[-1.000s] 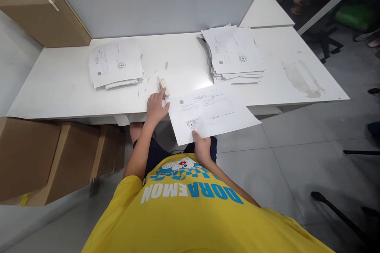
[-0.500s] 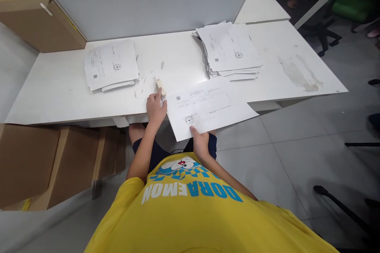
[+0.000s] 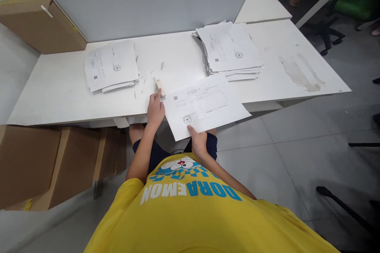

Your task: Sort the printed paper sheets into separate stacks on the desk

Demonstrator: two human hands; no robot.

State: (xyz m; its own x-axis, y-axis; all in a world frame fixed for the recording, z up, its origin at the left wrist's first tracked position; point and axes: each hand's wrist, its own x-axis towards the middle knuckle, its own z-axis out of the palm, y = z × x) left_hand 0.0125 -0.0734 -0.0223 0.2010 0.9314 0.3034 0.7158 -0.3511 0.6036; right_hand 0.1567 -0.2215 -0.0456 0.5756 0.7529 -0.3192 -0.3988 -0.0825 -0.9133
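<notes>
A small cream stapler [image 3: 160,87] rests on the white desk, beside the paper's left edge. My left hand [image 3: 156,110] is at its near end, the index finger laid on top and the other fingers curled in. My right hand [image 3: 198,139] pinches the near edge of a printed paper sheet [image 3: 204,104], thumb above and fingers hidden beneath. A round stamp shows near that thumb. The paper lies partly on the desk and partly over its front edge; whether it is more than one sheet I cannot tell.
Stacks of printed papers lie on the desk, one at left [image 3: 111,65] and a thicker one at right [image 3: 230,49]. A grey partition [image 3: 148,0] rises behind. One cardboard box [image 3: 44,25] stands at back left; more boxes [image 3: 71,162] sit below the desk.
The paper in my right hand has shifted slightly left, toward the stapler. My left hand stays at the stapler with its index finger on top.
</notes>
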